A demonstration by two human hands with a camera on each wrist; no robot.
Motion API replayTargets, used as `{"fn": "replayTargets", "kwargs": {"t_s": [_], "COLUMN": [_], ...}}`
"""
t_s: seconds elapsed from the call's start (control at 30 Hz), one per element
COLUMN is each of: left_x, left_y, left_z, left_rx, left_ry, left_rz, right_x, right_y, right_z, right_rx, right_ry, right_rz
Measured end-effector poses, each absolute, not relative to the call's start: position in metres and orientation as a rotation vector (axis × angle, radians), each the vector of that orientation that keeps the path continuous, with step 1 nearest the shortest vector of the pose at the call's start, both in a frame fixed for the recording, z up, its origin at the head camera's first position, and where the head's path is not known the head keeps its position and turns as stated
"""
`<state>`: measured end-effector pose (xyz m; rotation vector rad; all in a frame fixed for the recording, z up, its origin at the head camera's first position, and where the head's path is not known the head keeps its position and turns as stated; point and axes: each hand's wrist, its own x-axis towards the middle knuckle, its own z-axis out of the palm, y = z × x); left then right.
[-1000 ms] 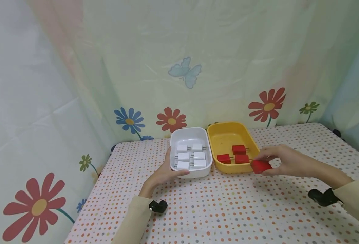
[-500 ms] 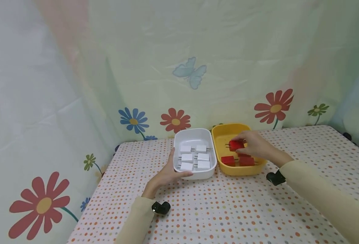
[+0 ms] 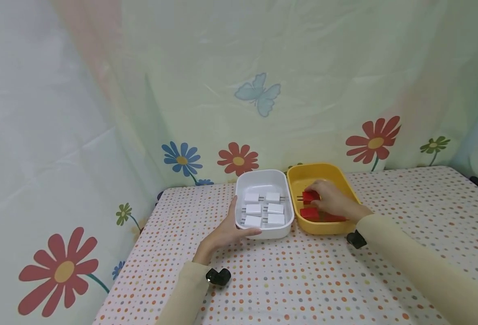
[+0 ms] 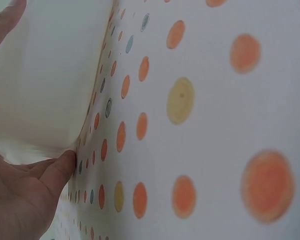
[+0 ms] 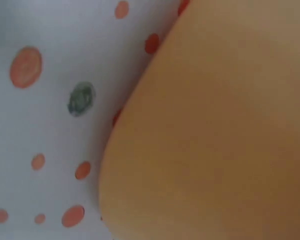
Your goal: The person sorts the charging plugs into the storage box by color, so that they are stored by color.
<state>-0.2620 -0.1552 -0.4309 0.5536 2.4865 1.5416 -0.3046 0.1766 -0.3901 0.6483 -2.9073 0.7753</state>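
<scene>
My left hand [image 3: 224, 232] holds the near left corner of a white plastic tray [image 3: 272, 234], thumb along its front and fingers by its left side. In the left wrist view, the fingers [image 4: 55, 175] touch the tray's wall [image 4: 45, 80]. Several white plug-in charger adapters [image 3: 253, 209] lie in it in two columns. Inside the yellow tray [image 3: 324, 229] beside it, my right hand [image 3: 331, 198] pinches a red charger adapter [image 3: 310, 197], its prongs facing left. More red adapters [image 3: 309, 213] lie nearer the front, partly hidden by the hand. The yellow wall [image 5: 205, 140] fills much of the right wrist view.
Both trays stand side by side near the back of a table covered with a dotted cloth [image 3: 279, 280]. Behind them hangs a curtain [image 3: 182, 99] printed with flowers and a butterfly. Dark wrist cameras [image 3: 218, 276] sit on both sleeves.
My right hand has carried the red adapter from the yellow tray's right front edge leftward into the tray and lowered it there. The left hand keeps its hold; the head view has shifted slightly.
</scene>
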Motion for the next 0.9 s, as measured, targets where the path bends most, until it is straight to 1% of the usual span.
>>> {"fn": "replayTargets", "kwargs": {"t_s": [0.37, 0.63, 0.77, 0.9], "left_x": [-0.262, -0.26, -0.261, -0.261], "left_y": [-0.156, -0.154, -0.156, -0.157], "left_z": [-0.434, -0.431, -0.432, -0.432], "left_rx": [0.554, 0.517, 0.496, 0.51], "left_ry": [2.484, 2.486, 2.506, 2.505], "left_rz": [1.532, 1.518, 1.503, 1.504], "right_x": [-0.312, -0.312, -0.306, -0.291], "right_y": [0.17, 0.171, 0.169, 0.174], "right_z": [-0.403, -0.402, -0.396, -0.384], "right_rx": [0.647, 0.661, 0.649, 0.657], "right_ry": [-2.965, -2.96, -2.934, -2.846], "right_rz": [0.762, 0.692, 0.713, 0.805]}}
